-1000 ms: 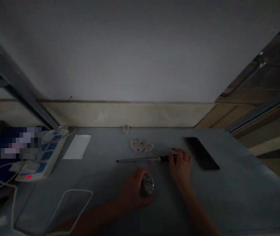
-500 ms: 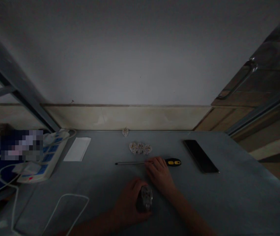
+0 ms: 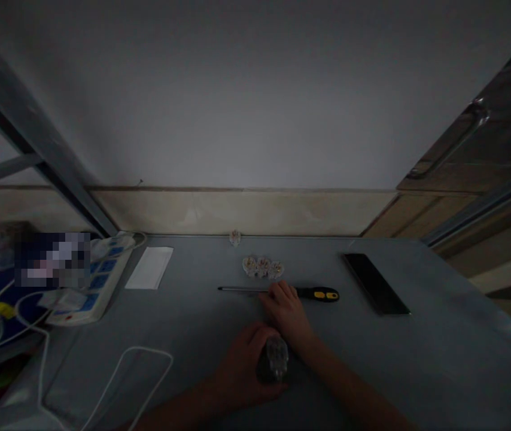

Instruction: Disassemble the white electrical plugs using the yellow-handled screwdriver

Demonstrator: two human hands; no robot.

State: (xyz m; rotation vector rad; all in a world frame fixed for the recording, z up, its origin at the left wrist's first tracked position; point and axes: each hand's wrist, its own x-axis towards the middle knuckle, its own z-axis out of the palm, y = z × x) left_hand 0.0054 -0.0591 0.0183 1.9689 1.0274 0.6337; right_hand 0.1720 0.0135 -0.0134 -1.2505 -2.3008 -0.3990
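My left hand [image 3: 242, 365] is wrapped round a small dark rounded object [image 3: 273, 359] on the grey table [image 3: 417, 359]. My right hand [image 3: 285, 308] rests just beyond it, fingers bent down onto the table beside the shaft of a screwdriver [image 3: 313, 293] with a black and yellow handle; whether they pinch something small is hidden. A row of three small pale parts [image 3: 262, 266] lies just behind the screwdriver. One more pale part [image 3: 234, 237] sits at the table's back edge.
A dark phone [image 3: 376, 282] lies at the right. A white paper slip [image 3: 149, 267] and a white and blue power strip [image 3: 96, 281] with cables are at the left. A white cable loop [image 3: 121, 371] lies near the front left. The scene is dim.
My right hand left the screwdriver's handle and moved left to the shaft, near my left hand. The screwdriver stays on the table. My left hand keeps hold of the dark object.
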